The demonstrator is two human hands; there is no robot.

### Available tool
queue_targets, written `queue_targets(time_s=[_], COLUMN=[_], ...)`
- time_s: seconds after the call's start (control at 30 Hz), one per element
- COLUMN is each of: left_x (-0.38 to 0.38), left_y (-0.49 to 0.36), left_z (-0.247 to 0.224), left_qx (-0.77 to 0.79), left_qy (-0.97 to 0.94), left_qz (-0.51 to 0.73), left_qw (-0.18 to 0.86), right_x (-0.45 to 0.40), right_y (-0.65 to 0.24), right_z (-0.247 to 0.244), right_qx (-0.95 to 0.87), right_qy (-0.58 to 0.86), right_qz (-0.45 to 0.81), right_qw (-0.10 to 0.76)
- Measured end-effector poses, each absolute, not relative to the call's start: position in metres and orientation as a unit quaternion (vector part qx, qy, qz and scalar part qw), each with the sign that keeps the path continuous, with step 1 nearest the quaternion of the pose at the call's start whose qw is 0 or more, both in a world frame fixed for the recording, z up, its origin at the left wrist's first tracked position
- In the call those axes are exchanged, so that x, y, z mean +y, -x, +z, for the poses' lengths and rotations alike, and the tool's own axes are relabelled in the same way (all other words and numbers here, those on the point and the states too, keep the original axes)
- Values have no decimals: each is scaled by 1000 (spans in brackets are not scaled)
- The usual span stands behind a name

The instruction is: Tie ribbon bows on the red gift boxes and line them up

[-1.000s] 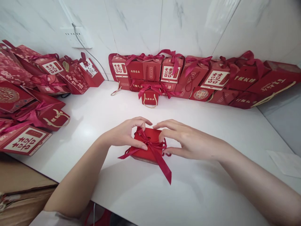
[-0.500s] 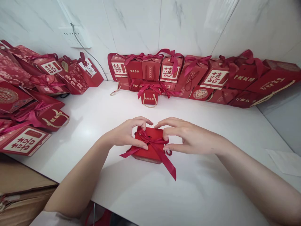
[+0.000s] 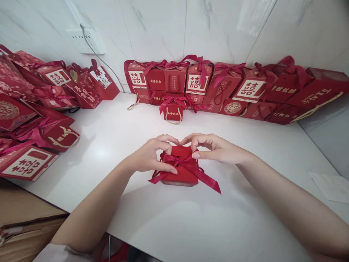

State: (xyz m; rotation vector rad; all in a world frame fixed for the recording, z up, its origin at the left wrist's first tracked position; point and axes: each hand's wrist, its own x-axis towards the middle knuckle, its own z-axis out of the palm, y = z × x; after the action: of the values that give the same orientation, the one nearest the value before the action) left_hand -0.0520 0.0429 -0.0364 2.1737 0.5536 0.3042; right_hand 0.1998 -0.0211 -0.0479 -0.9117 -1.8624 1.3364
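Observation:
A small red gift box [image 3: 181, 178] sits on the white table, its top facing up. A dark pink ribbon [image 3: 208, 179] is tied in a bow across that top, one tail reaching past the right side and a shorter one to the left. My left hand [image 3: 152, 154] grips the box's left side, thumb on the ribbon near the knot. On the right, my right hand [image 3: 211, 147] pinches a ribbon loop between thumb and fingers at the box's upper right corner. The index fingertips of both hands meet behind the box.
Rows of red gift boxes [image 3: 228, 85] stand along the tiled wall, a small box [image 3: 173, 112] in front of them. More red boxes [image 3: 28, 163] are piled at the left. A brown cardboard box [image 3: 24, 218] is at the lower left, white paper [image 3: 328, 186] at the right.
The box has shifted slightly right and turned, with its ribbon tails swinging right. My right hand has moved left and closed on a ribbon loop; my left hand has shifted slightly right.

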Motion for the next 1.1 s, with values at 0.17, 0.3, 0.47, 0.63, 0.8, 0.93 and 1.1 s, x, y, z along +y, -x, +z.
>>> queue_targets(time_s=[0.17, 0.3, 0.47, 0.63, 0.8, 0.93, 1.1], left_x=[45, 43, 44, 45, 46, 49, 52], left_y=[51, 51, 51, 52, 51, 52, 55], left_z=[-37, -36, -36, -36, -35, -35, -38], left_qx=[215, 226, 237, 251, 224, 210, 226], left_qy=[-869, -866, -858, -851, -846, -817, -783], left_qz=[122, 111, 88, 67, 74, 88, 89], left_qw=[429, 432, 448, 457, 478, 530, 573], right_x=[-17, -17, -15, -13, -14, -13, -15], right_y=[-204, -202, -202, -203, -200, -207, -230], right_z=[-51, -54, -60, -62, -64, -58, -37], right_qx=[-701, -700, -692, -686, -680, -647, -675], right_qy=[340, 333, 339, 346, 344, 432, 487], right_qz=[540, 552, 559, 561, 560, 496, 521], right_qw=[317, 308, 306, 309, 324, 386, 187])
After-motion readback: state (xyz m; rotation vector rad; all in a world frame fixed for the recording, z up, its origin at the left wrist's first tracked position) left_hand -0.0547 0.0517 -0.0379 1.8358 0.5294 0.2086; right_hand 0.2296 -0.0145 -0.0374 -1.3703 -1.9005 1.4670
